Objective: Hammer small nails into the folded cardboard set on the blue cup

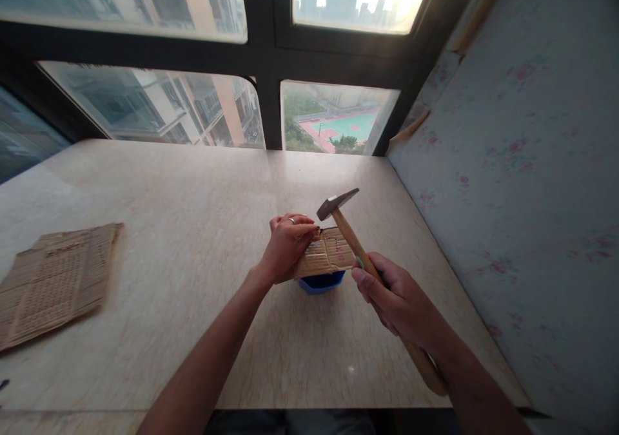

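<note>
My right hand (pixel 394 296) is closed around the wooden handle of a hammer (pixel 356 248). The hammer's dark metal head is raised above the far edge of a small ribbed piece of cardboard (pixel 326 254). On the left part of that cardboard rests my left hand (pixel 289 245), a ring on one finger. Its fingertips pinch a small dark nail-like piece (pixel 318 229) at the far edge, too small to make out clearly. Beneath the cardboard stands a blue container (pixel 322 283), its top mostly covered.
A larger sheet of cardboard (pixel 58 280) lies on the marble-patterned ledge (pixel 184 196) at the left. Windows (pixel 338 116) in dark frames close off the back. The flowered wall (pixel 512 183) runs along the right side. A small dark object (pixel 4 384) lies at the left edge.
</note>
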{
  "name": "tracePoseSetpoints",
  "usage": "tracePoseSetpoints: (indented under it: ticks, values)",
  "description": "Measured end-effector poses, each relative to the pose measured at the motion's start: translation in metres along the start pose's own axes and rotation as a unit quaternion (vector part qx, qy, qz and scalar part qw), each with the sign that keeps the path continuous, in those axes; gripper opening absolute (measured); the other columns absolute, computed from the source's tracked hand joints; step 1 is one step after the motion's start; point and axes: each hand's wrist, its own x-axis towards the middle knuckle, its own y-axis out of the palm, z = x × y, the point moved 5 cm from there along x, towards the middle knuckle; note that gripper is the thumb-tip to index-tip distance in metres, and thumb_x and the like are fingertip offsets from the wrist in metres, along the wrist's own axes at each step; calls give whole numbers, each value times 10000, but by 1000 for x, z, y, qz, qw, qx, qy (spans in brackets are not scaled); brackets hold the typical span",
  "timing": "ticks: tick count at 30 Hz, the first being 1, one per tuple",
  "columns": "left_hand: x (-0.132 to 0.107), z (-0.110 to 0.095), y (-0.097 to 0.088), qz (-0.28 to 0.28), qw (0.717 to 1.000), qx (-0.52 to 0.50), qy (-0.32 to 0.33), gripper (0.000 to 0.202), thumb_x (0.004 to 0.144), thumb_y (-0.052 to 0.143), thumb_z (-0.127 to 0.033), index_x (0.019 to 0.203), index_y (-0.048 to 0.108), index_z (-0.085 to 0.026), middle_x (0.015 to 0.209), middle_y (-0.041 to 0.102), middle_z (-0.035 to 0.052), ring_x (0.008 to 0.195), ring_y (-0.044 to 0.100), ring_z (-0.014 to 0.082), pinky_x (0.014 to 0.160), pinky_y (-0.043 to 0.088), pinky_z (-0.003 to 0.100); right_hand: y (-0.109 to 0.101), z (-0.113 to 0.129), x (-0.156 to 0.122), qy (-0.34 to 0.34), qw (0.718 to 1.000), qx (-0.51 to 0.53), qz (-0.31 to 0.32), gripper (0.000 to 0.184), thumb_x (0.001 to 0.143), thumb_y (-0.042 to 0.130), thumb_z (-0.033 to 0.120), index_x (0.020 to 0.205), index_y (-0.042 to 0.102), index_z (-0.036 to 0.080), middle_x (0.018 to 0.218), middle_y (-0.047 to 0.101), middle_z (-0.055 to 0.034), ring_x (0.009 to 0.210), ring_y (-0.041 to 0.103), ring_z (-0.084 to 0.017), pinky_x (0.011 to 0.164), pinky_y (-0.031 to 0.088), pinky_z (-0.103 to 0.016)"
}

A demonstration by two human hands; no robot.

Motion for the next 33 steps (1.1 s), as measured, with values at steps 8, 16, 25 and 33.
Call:
tracePoseSetpoints:
  ticks: [8,16,25,33]
  values:
    - [1,-2,1,5,999,7,51,160,923,605,-244,864,754,-245,1003,757,31,1002,656,214,950,404,438,-3,-4,-1,36,999,-10,18,335,941,512,516,806,463,213,609,446,93,306,333,-13,243,271,-120]
    - [1,-5,-2,26,997,-46,61,191,930,565,-221,907,755,-213,987,744,60,886,673,179,794,538,308,-3,0,-5,44,999,23,16,355,925,534,539,814,461,210,593,437,102,298,330,-9,247,269,-115]
    - [3,-4,-3,51,996,-70,28,193,922,561,-222,897,752,-207,983,750,51,881,687,181,810,545,302,-3,1,-6,35,999,16,21,343,929,531,531,827,467,210,610,451,96,302,344,-11,251,272,-117]
    - [4,-2,-1,82,994,-61,25,227,937,519,-231,934,745,-215,1013,747,56,908,676,191,834,539,322,-5,-3,-2,35,999,22,9,351,933,527,535,809,455,215,594,441,99,294,337,-14,244,260,-116]
